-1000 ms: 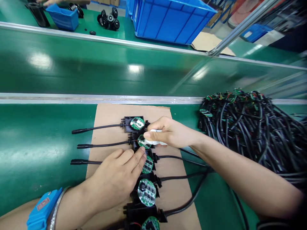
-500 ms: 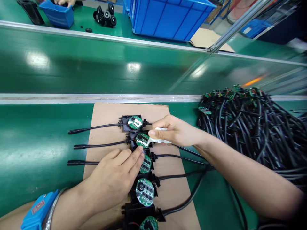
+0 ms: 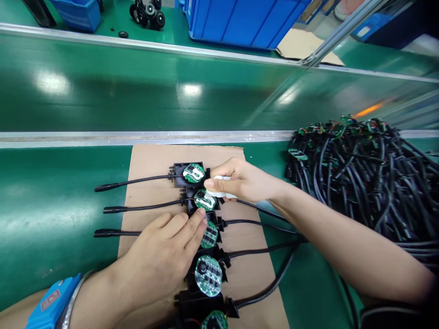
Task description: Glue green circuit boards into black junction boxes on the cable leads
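Note:
My right hand (image 3: pixel 242 180) is closed around a small white squeeze tube (image 3: pixel 218 188), its nozzle tilted down onto a round green circuit board (image 3: pixel 201 199). White paste lies in a curved line on that board. My left hand (image 3: pixel 164 249) has its fingers stretched out, with the fingertips at the near edge of the same board. Black housings with boards stand in a column. The farthest board (image 3: pixel 194 173) also carries white paste; nearer ones, such as the large round board (image 3: pixel 208 275), show none. My left palm hides part of the column.
Cardboard (image 3: pixel 157 160) lies under the housings on the green table (image 3: pixel 51 183). Black cables (image 3: pixel 267 250) run out to both sides. A big heap of cables with boards (image 3: pixel 356 183) sits at right. Beyond the metal rail (image 3: pixel 103 138) stand a blue crate (image 3: pixel 240 23) and a small blue bin (image 3: pixel 80 16).
My right hand has moved slightly left and up with the tube, and the white paste line on the second board has grown. The left hand stays in place.

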The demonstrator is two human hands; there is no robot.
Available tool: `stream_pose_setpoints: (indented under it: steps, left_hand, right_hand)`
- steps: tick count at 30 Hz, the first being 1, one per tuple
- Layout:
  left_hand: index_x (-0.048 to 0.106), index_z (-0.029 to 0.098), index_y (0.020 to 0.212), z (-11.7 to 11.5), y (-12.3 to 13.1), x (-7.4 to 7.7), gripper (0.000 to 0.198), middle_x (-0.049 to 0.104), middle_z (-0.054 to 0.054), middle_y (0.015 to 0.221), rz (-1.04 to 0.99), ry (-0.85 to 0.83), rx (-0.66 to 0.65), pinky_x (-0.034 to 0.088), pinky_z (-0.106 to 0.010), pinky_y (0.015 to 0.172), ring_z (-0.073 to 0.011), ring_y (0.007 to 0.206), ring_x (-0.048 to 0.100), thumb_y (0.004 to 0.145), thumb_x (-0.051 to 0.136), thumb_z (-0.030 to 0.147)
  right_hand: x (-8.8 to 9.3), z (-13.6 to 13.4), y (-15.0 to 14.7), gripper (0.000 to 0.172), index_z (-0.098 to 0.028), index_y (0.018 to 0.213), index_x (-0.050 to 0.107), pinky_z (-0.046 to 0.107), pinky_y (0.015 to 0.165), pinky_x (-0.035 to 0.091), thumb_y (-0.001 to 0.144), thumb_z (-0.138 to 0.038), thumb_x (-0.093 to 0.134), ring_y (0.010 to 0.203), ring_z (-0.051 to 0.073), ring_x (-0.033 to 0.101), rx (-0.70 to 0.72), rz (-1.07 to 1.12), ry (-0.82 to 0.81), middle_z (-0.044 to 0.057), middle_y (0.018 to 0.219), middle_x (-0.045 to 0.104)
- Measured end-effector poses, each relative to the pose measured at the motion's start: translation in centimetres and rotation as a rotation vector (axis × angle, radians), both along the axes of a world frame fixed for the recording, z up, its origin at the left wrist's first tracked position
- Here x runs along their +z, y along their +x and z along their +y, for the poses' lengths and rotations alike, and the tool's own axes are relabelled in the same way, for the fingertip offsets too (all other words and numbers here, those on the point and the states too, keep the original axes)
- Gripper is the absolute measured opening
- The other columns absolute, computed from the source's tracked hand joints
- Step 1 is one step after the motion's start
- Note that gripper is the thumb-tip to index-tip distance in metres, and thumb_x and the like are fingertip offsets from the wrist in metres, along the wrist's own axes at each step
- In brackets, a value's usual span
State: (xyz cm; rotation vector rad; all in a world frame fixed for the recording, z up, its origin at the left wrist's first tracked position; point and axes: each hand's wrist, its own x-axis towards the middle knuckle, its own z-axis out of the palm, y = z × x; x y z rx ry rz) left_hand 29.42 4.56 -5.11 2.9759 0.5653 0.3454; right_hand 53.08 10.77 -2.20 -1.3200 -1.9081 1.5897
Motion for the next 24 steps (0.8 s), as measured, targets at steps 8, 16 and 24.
stream_pose_setpoints:
  steps: [8,16,24]
  left_hand:
    - [0.052,0.007,0.129,0.1,-0.3,0.9,0.044,0.053,-0.013,0.136,-0.047,-0.103,0.024,0.048,-0.039,0.088,-0.0255,0.108,0.055,0.087,0.041,0.01]
    - [0.064,0.022,0.101,1.8,-0.5,5.2,0.02,0.07,0.002,0.084,-0.285,-0.928,0.353,0.053,-0.022,0.064,-0.0113,0.071,0.063,0.091,0.048,0.028]
    - [0.063,0.018,0.089,3.0,0.3,4.0,0.017,0.065,0.001,0.073,-0.224,-1.38,0.476,0.053,-0.021,0.055,-0.011,0.063,0.061,0.078,0.064,0.03]
  right_hand:
    - [1.4,-1.8,1.1,0.043,-0.015,0.057,0.05,0.019,0.039,0.032,0.084,-0.048,0.059,0.042,0.007,0.044,-0.077,-0.011,-0.08,-0.003,0.048,0.048]
    - [2.9,-5.8,-2.9,0.035,-0.015,0.055,0.05,0.019,0.039,0.029,0.081,-0.038,0.057,0.042,0.006,0.04,-0.054,-0.074,-0.184,-0.003,0.047,0.048]
    - [2.2,-5.4,-4.5,0.028,-0.016,0.056,0.05,0.017,0.037,0.034,0.08,-0.031,0.053,0.038,0.008,0.049,-0.068,-0.191,-0.176,-0.003,0.044,0.052]
